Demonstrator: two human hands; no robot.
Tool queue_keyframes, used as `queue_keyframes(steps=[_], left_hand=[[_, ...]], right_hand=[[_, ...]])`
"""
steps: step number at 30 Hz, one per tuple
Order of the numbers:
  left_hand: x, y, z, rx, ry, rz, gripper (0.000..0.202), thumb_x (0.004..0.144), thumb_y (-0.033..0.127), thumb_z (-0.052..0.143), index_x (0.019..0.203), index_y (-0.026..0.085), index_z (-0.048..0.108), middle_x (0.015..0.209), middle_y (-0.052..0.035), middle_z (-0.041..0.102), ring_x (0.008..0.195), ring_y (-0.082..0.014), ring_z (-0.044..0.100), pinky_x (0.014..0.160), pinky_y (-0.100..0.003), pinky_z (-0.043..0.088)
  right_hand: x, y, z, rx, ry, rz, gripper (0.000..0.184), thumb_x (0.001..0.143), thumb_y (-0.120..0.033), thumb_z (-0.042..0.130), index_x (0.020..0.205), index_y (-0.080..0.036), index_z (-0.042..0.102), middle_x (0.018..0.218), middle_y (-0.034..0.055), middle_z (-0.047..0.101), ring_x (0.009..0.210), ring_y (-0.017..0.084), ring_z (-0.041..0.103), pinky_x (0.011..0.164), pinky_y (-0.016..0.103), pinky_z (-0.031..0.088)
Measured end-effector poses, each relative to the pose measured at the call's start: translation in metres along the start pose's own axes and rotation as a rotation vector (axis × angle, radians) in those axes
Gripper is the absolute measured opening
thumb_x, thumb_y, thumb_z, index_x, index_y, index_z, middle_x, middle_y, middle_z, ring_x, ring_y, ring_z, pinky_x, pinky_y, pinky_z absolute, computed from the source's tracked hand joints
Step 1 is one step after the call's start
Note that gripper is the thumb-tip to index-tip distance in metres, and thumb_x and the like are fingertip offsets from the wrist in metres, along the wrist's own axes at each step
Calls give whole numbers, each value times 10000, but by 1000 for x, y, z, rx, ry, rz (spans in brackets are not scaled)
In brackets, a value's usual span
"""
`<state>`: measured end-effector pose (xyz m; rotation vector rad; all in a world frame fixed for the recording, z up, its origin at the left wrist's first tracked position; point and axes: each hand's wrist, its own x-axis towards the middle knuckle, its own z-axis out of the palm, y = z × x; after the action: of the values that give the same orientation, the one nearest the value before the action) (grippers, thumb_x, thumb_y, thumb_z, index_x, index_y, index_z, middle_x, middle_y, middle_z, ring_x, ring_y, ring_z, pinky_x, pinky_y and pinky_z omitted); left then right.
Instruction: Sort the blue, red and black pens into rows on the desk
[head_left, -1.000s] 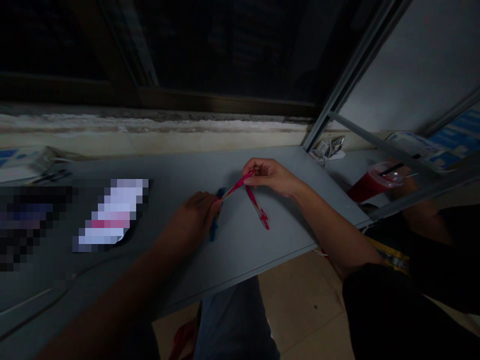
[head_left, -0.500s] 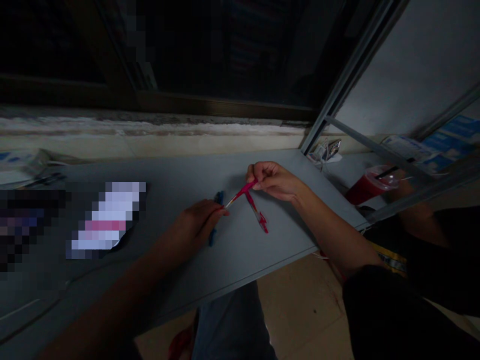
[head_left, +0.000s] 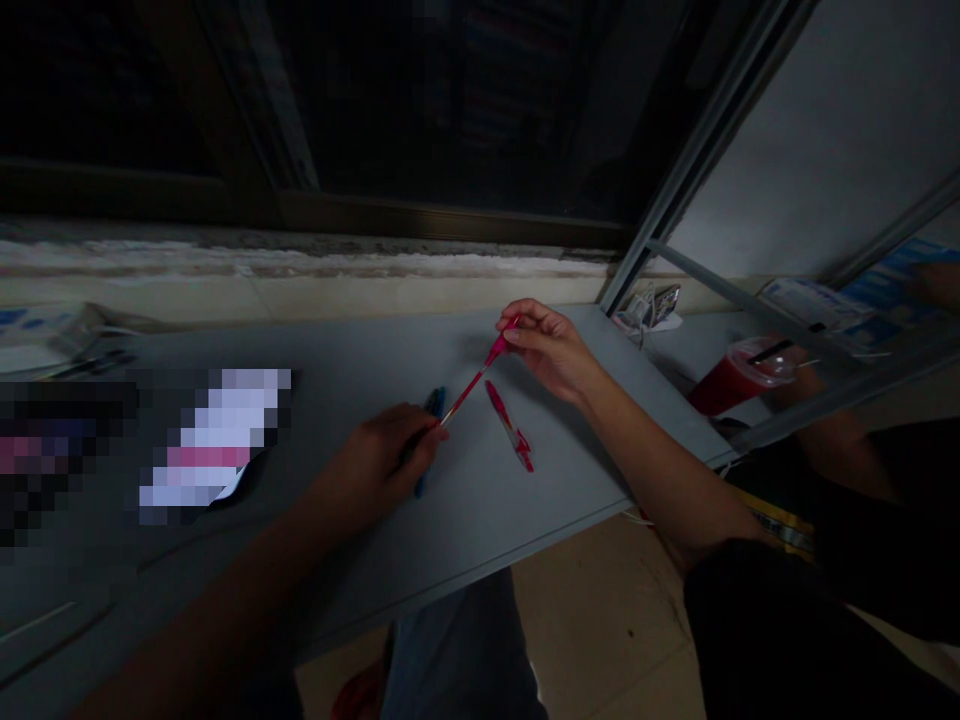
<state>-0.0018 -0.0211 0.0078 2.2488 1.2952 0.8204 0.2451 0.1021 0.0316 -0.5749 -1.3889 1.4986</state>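
My right hand (head_left: 549,345) pinches the upper end of a thin red pen part (head_left: 474,382) and holds it slanted above the grey table (head_left: 480,500). My left hand (head_left: 382,455) is closed on its lower tip. A second red pen piece (head_left: 510,428) lies flat on the table just right of the first, untouched. A blue pen (head_left: 427,440) lies under my left fingers, partly hidden by them.
A blurred white and pink sheet (head_left: 214,440) lies at the left. A red drink cup (head_left: 739,375) with a lid stands on a lower shelf at right, beside another person's arm (head_left: 847,440). A metal frame post (head_left: 675,200) rises behind the table's right corner.
My right hand rose and moved back, lifting the red part's upper end away from the second red piece, which now lies alone on the table. My left hand stayed at the lower tip.
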Motion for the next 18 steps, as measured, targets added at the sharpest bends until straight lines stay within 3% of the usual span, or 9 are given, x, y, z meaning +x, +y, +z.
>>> queue_keyframes(steps=[5,10,18], left_hand=[[-1,1,0,3,15,-19,347,1022,424,464,889,194,686,846,-52,720,769,-178,685,713,-288,536],[-1,-2,3,-2,50,-38,355,1030,447,477,991,197,726,911,-73,762,785,-190,711,729,-299,561],[1,-6,3,93,83,-18,337,1002,450,502,946,225,747,905,-70,784,822,-223,718,809,-347,570]], right_hand=[[0,1,-2,12,-8,37,361,691,-269,933,970,-205,713,960,0,746,833,110,674,806,242,557],[-2,7,3,-80,-113,100,355,679,-277,948,955,-186,743,956,27,783,861,132,716,879,294,579],[-5,11,5,-213,-133,123,310,707,-353,942,846,-159,744,759,8,760,668,104,676,723,258,576]])
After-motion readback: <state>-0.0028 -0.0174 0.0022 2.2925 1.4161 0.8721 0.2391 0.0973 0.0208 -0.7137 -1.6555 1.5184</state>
